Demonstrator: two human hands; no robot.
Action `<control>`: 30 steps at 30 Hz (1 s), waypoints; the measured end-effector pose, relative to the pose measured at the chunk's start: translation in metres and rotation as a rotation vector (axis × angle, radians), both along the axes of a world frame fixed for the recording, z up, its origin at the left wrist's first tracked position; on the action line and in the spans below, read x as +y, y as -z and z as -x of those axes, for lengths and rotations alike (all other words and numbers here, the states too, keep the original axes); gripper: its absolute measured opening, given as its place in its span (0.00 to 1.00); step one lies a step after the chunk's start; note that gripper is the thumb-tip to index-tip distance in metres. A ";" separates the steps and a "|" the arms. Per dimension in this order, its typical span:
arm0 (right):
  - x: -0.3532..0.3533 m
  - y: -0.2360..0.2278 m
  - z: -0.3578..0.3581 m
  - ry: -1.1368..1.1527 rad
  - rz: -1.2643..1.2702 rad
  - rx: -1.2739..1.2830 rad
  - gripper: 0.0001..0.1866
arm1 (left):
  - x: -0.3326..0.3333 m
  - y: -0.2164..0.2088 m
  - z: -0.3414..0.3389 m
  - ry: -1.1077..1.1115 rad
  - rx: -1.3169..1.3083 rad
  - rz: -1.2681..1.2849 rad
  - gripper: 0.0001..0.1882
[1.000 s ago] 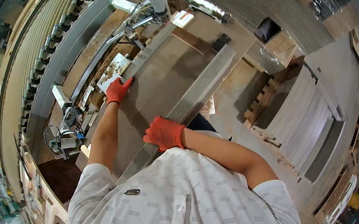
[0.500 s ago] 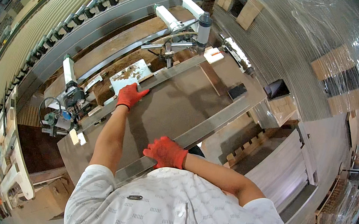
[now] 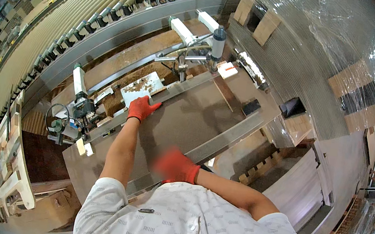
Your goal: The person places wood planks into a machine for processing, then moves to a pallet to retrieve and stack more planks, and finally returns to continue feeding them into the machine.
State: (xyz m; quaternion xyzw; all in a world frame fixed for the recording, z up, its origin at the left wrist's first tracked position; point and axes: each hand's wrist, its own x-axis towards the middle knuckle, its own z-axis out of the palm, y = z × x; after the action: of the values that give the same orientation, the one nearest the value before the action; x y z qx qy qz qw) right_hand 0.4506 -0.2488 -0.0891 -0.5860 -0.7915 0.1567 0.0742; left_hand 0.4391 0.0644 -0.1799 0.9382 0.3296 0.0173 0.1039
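A flat brown panel lies on the machine's table in front of me, with one metal strip along its far side and another metal strip along its near side. My left hand, in a red glove, reaches to the far strip with thumb and fingers apart. Close to my body, at the near strip, is my right hand, also red-gloved. Motion smears its fingers, so their grip is hidden.
Clamp-like machine parts and a vertical cylinder stand beyond the panel. A roller conveyor curves behind. A plastic-wrapped stack of boards rises at the far right. A small dark block sits on the panel.
The whole view has shifted slightly, moving the scene down and right. My right hand, sharp before on the near strip, is now blurred by motion. My left hand stays at the far strip.
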 end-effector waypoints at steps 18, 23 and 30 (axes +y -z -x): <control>0.017 -0.015 -0.002 0.040 -0.046 0.081 0.22 | 0.011 -0.002 0.000 -0.024 0.035 0.072 0.42; 0.024 -0.015 0.000 -0.002 0.097 0.001 0.31 | 0.015 0.002 0.002 -0.019 -0.011 0.025 0.42; 0.025 0.016 0.005 0.023 0.019 -0.010 0.28 | 0.010 -0.005 0.003 -0.025 0.033 0.069 0.42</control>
State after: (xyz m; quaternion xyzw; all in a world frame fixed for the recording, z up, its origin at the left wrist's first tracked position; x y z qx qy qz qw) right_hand 0.4456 -0.2234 -0.1049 -0.5965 -0.7836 0.1603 0.0665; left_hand 0.4364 0.0747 -0.1753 0.9300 0.3435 -0.0083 0.1303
